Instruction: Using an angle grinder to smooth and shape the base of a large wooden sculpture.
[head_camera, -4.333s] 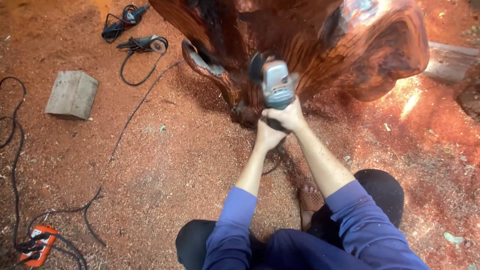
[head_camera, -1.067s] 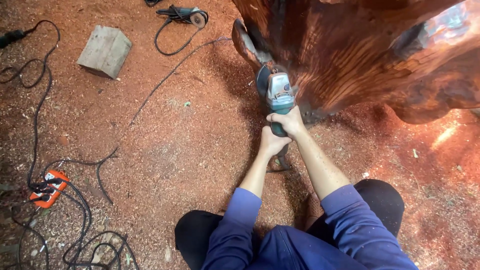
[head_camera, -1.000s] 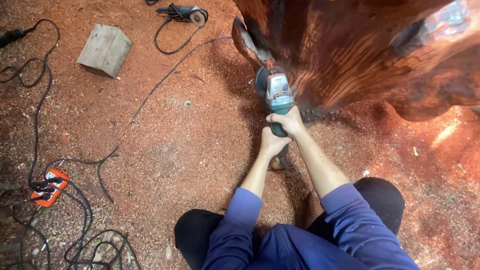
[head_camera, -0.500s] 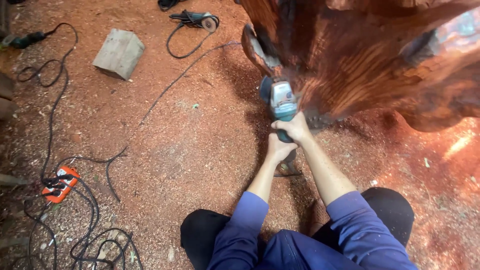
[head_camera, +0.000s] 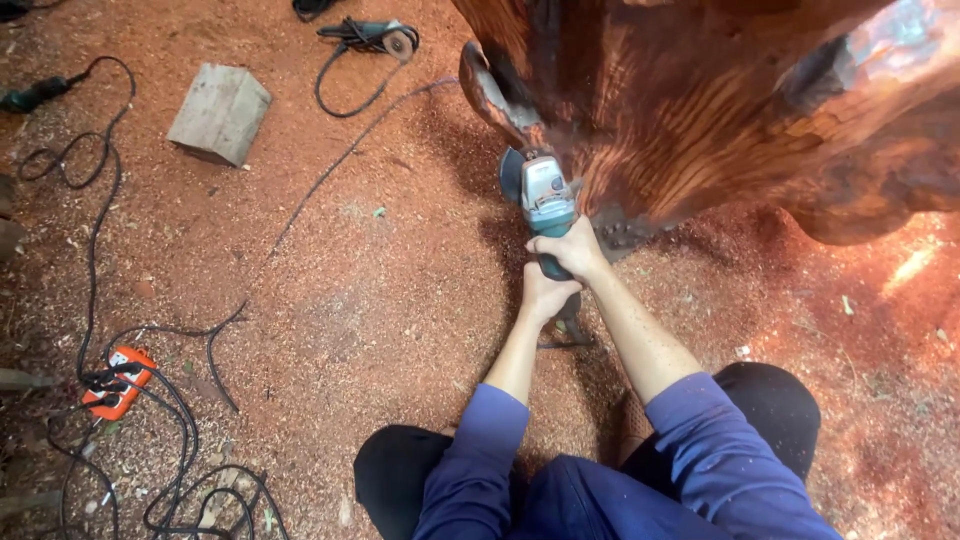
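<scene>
Both my hands, right ahead of left, clamp the grinder, its disc against the trunk's base | Risk: disc may snag grain and kick | Cord left of trunk could catch.

Carved wood stump looked glossy, reddish, strongly grained. Angle grinder had a teal plastic body, smooth. Ground was rough red sawdust. Far-left block was matt, pale wood. Sleeves were blue cloth.
</scene>
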